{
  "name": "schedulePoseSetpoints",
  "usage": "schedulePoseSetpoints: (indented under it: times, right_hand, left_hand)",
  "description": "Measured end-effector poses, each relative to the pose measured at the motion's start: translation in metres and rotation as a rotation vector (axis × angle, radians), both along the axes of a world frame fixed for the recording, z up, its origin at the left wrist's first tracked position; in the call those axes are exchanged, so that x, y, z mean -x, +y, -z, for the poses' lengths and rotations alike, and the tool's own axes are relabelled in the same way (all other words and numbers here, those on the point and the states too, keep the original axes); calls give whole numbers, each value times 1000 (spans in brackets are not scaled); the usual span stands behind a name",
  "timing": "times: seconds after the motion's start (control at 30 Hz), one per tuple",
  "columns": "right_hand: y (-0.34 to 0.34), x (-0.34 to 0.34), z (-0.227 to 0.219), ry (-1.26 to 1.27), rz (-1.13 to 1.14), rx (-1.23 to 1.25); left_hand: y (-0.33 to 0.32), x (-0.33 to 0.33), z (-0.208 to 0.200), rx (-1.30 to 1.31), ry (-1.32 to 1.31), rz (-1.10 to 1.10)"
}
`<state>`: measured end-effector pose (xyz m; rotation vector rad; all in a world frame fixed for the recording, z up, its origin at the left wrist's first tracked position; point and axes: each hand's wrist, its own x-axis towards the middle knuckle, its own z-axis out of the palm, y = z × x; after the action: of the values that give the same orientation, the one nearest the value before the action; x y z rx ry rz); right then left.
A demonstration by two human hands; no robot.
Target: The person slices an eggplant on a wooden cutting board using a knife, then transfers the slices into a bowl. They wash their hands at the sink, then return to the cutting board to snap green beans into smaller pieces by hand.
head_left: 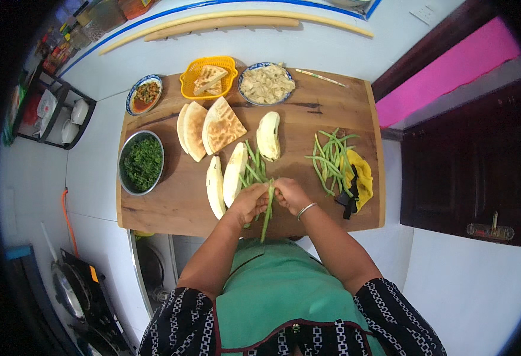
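Note:
Near the front of the wooden table, my left hand point(250, 202) is closed around a long green bean point(267, 221) that hangs down past the table's edge. My right hand point(289, 194) pinches at the bean's upper end, its fingertips close to the left ones. A bunch of green beans point(254, 166) lies just beyond my hands. Peeled pale eggplants point(234, 172) rest left of that bunch, and another peeled eggplant point(268, 136) lies farther back. To the right is a second pile of green beans point(330, 159).
Beside the right pile sits a yellow cloth item with a black strap point(362, 181). Flatbread wedges point(222, 126), a yellow basket point(234, 74), a plate of pale sliced food point(266, 84), a bowl of red sauce point(146, 95) and a metal bowl of chopped greens point(141, 161) occupy the table point(171, 204).

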<state>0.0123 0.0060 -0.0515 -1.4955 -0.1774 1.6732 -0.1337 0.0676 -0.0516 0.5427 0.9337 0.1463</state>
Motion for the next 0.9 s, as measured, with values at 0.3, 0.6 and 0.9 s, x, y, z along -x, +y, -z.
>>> schedulePoseSetpoints:
  times: [0.3, 0.6, 0.9]
  right_hand:
    - [-131, -12, 8, 147, 285, -157]
    - [-295, 1, 143, 60, 157, -81]
    - [-267, -8, 115, 292, 621, 259]
  left_hand:
    - [-117, -24, -16, -110, 25, 307]
    - [-248, -3, 85, 253, 15, 302]
    - [-238, 2, 103, 289, 182, -6]
